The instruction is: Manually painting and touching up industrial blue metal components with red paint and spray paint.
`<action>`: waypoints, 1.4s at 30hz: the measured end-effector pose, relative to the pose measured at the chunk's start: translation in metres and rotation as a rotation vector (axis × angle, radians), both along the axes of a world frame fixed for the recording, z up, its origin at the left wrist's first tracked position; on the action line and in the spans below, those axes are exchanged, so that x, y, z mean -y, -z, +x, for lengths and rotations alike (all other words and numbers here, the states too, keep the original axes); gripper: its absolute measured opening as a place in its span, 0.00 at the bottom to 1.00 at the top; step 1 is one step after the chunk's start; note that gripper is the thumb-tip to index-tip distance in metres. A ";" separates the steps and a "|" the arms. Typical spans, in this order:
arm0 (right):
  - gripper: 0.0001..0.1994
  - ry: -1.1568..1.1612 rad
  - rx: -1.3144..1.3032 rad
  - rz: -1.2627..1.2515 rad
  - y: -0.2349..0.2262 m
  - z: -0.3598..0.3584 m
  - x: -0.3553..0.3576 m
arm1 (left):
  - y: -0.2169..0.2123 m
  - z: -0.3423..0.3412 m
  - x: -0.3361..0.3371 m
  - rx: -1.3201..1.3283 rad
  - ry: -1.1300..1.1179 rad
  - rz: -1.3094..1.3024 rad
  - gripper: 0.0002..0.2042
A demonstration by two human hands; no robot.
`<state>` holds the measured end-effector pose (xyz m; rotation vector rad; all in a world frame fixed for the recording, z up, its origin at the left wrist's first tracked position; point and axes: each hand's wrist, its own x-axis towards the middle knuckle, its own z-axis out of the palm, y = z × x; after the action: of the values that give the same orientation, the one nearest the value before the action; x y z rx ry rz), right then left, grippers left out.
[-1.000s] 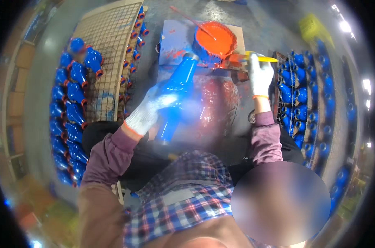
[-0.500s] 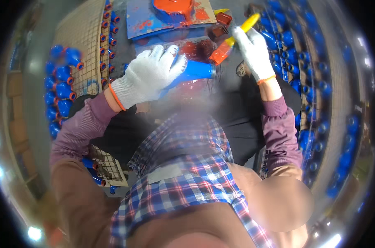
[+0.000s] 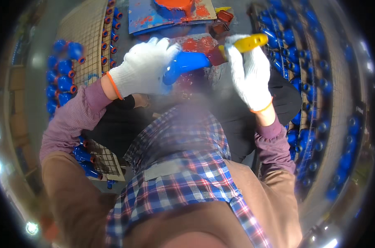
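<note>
Gripped tight in the left hand point(image 3: 144, 66), which is covered by a white glove, is a blue bottle-shaped piece point(image 3: 186, 64) that is held lying sideways over the lap. Far to the left, rows of blue pieces with orange tips point(image 3: 63, 70) are laid beside a wire rack point(image 3: 86, 37), and an orange paint tub point(image 3: 175, 5) is seen at the top. On the right, a yellow-handled brush point(image 3: 247, 42) is gripped by the gloved right hand point(image 3: 249, 76), with its orange end touching the tip of the blue piece, and more blue pieces point(image 3: 303, 62) are lined up past it.
</note>
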<state>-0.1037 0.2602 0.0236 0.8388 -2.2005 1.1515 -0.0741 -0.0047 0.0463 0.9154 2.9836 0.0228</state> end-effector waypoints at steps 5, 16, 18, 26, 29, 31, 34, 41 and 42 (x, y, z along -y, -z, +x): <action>0.08 -0.089 0.305 -0.332 0.019 0.018 0.005 | 0.016 0.002 0.018 0.477 -0.262 0.446 0.38; 0.11 -0.103 0.711 -0.751 0.063 0.012 0.004 | 0.102 0.064 0.027 0.611 -0.436 1.556 0.35; 0.12 -0.107 0.725 -0.777 0.073 0.009 0.011 | 0.106 0.062 0.003 1.175 -0.467 2.260 0.41; 0.15 -0.108 0.798 -0.883 0.090 0.009 0.011 | 0.125 0.063 -0.038 2.064 -0.129 2.718 0.16; 0.15 -0.034 0.766 -0.809 0.080 0.012 0.003 | 0.148 0.073 -0.034 1.682 -0.326 2.716 0.21; 0.14 0.077 0.779 -0.757 0.065 0.011 -0.001 | 0.155 0.071 -0.024 1.858 -0.068 2.773 0.31; 0.13 0.000 0.509 -0.513 0.033 0.003 -0.006 | 0.149 0.065 -0.006 1.832 -0.329 2.589 0.35; 0.13 -0.249 0.407 -0.307 -0.009 -0.024 -0.002 | 0.115 0.066 -0.024 1.750 0.066 2.613 0.42; 0.12 -0.276 0.401 -0.290 -0.008 -0.025 -0.002 | 0.115 0.066 -0.025 1.784 0.067 2.637 0.43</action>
<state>-0.1283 0.2623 0.0311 0.8604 -2.1835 1.8614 -0.0080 0.0205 -0.0686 0.0488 -0.1029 2.5452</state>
